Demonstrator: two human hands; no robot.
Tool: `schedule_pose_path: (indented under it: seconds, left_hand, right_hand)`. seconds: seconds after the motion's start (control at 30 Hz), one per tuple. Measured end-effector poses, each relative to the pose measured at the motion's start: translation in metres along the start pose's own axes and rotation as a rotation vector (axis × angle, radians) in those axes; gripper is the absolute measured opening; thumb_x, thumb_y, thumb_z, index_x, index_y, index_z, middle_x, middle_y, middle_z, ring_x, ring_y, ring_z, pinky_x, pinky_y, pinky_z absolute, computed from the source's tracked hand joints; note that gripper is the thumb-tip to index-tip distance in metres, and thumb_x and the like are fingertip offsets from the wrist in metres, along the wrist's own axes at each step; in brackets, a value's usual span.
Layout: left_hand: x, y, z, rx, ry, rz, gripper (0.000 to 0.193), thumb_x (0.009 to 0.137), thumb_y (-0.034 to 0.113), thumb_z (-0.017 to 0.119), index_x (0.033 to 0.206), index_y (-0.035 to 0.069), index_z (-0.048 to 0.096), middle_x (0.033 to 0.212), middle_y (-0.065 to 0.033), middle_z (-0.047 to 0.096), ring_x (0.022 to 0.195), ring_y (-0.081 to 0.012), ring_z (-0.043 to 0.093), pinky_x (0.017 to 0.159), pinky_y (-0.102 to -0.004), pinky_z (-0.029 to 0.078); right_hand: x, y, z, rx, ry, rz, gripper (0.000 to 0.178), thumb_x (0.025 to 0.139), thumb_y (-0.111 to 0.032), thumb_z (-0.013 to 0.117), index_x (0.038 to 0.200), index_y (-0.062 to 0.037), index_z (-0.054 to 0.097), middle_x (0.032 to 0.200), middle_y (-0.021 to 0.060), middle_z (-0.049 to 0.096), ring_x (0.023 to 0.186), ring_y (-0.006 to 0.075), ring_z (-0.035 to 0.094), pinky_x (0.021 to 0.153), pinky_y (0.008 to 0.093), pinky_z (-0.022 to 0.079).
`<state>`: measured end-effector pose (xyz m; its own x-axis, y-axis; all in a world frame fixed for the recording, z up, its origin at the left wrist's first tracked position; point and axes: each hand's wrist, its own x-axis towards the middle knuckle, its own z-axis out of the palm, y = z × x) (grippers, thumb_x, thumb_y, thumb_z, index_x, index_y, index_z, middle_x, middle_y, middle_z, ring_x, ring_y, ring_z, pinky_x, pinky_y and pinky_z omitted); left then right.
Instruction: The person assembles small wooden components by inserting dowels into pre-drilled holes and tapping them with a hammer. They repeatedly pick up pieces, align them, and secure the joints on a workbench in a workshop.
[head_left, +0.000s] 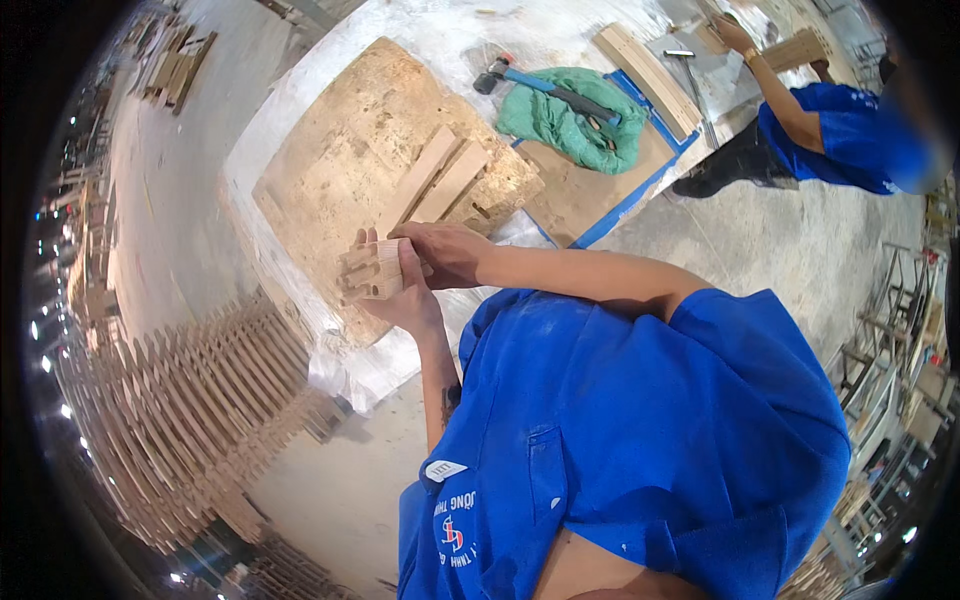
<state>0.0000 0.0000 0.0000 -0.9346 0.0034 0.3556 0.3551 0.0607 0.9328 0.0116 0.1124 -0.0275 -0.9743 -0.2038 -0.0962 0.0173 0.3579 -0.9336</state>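
Observation:
A small bundle of light wooden pieces (377, 270) sits in my left hand (408, 302), its thumb laid along one side. Finger-like wooden ends stick out at the bundle's left. My right hand (447, 252) is curled against the bundle's right side, most of its fingertips hidden behind the wood. Just beyond my hands, two flat wooden slats (428, 172) lie side by side, slightly apart, on a worn tan board (340, 130).
Beyond the board lie a green cloth (570, 135) and a blue-and-black hammer (545, 86) across it. Long planks (650, 80) rest at a blue-edged panel. Stacked slats (210, 390) stand at left. A co-worker in blue (835, 125) handles wood at far right.

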Motion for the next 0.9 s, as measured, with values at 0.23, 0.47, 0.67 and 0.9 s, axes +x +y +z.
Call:
schedule_pose_path:
  seconds: [0.23, 0.47, 0.67, 0.9]
  left_hand:
    - [-0.009, 0.005, 0.002, -0.062, -0.013, -0.052, 0.065, 0.091, 0.009, 0.075, 0.142, -0.006, 0.038, 0.146, -0.0217, 0.048, 0.133, -0.0372, 0.054, 0.107, -0.0485, 0.052]
    - [-0.018, 0.009, -0.008, 0.042, -0.120, -0.104, 0.060, 0.093, 0.009, 0.073, 0.142, -0.006, 0.043, 0.147, -0.0204, 0.047, 0.134, -0.0321, 0.052, 0.110, -0.0458, 0.049]
    - [-0.020, -0.003, -0.016, 0.189, -0.231, -0.028, 0.062, 0.092, 0.008, 0.074, 0.143, -0.003, 0.041, 0.145, -0.0184, 0.049, 0.133, -0.0310, 0.054, 0.110, -0.0460, 0.050]
    - [-0.017, -0.004, -0.013, 0.066, -0.155, -0.034, 0.052, 0.090, 0.010, 0.077, 0.135, -0.006, 0.054, 0.142, -0.0197, 0.053, 0.129, -0.0307, 0.057, 0.110, -0.0453, 0.047]
  right_hand:
    - [-0.040, 0.056, -0.044, -0.417, 0.301, -0.379, 0.076, 0.083, -0.028, 0.078, 0.149, -0.0124, 0.045, 0.132, 0.0152, 0.059, 0.130, 0.0338, 0.051, 0.113, 0.0466, 0.039]
    - [-0.126, 0.205, -0.150, -0.679, 0.831, 0.522, 0.030, 0.093, -0.008, 0.054, 0.119, -0.0040, 0.067, 0.115, 0.0183, 0.068, 0.107, 0.0375, 0.067, 0.090, 0.0500, 0.056]
    - [-0.151, 0.256, -0.181, -0.867, 0.476, 0.839, 0.026, 0.095, -0.014, 0.052, 0.110, -0.0061, 0.072, 0.110, 0.0200, 0.072, 0.107, 0.0378, 0.068, 0.087, 0.0480, 0.058]
    - [-0.134, 0.251, -0.188, -0.829, 0.437, 1.001, 0.023, 0.096, -0.020, 0.058, 0.105, -0.0066, 0.075, 0.114, 0.0168, 0.073, 0.110, 0.0369, 0.068, 0.090, 0.0490, 0.057]
